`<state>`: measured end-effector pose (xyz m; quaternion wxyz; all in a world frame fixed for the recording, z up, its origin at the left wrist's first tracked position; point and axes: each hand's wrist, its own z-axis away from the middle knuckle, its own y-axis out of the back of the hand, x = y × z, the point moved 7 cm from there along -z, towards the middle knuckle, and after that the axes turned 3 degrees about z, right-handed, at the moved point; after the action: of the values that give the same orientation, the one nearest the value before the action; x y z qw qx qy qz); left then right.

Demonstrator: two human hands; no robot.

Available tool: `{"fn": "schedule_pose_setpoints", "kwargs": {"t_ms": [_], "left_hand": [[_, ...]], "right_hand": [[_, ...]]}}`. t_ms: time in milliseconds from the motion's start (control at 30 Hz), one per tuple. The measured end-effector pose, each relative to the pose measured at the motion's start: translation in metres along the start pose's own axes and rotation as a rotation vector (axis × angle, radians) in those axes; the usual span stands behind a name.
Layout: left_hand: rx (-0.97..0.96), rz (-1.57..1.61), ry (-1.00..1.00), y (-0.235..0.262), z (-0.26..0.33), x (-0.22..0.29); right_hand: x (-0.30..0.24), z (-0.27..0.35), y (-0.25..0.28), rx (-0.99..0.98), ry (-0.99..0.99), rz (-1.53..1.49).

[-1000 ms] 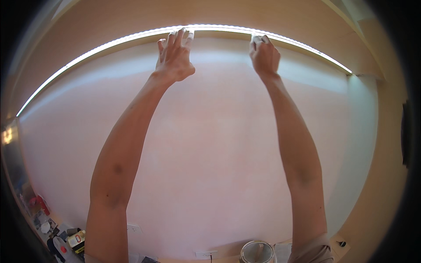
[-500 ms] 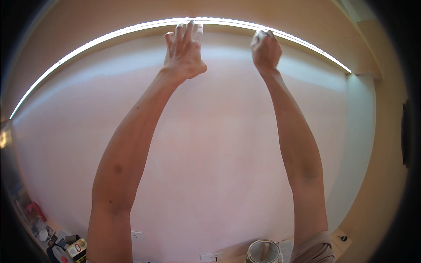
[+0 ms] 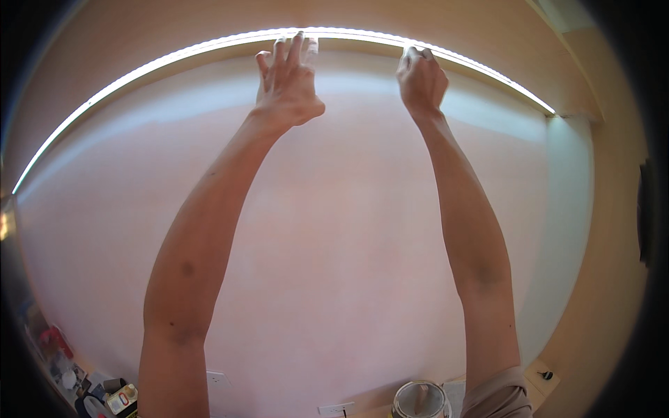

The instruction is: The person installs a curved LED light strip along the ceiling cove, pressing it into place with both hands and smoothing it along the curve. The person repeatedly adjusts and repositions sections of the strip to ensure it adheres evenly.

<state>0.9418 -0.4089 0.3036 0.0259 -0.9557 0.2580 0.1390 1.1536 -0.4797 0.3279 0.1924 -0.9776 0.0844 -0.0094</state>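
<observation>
Left hand (image 3: 287, 82) at lit strip (image 3: 174, 54) — jar (image 3: 420, 400) below.

A pale pink wall (image 3: 334, 265) fills the frame; a bright light strip (image 3: 174, 56) arcs across the top beneath a beige ceiling (image 3: 139, 28).

My left hand (image 3: 289, 80) lies left of my right hand (image 3: 420, 80), both on the wall (image 3: 334, 230) beneath the light strip (image 3: 174, 56).

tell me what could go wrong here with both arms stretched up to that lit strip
Both hands work at full stretch: the left hand is spread flat by the light strip and the right hand is curled at it, so a grip might slip. The open can sits directly below and could be knocked over.
</observation>
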Motion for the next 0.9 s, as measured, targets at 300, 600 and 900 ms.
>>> {"fn": "schedule_pose_setpoints", "kwargs": {"t_ms": [300, 600, 900], "left_hand": [[-0.028, -0.026, -0.013, 0.005, 0.001, 0.002], [0.007, -0.039, -0.038, 0.004, 0.004, 0.004], [0.012, -0.073, -0.027, -0.008, 0.000, 0.017]], "right_hand": [[-0.020, 0.004, -0.001, 0.128, 0.156, -0.044], [-0.048, 0.007, -0.015, -0.031, 0.216, -0.056], [0.051, 0.002, -0.005, 0.167, 0.028, 0.005]]}}
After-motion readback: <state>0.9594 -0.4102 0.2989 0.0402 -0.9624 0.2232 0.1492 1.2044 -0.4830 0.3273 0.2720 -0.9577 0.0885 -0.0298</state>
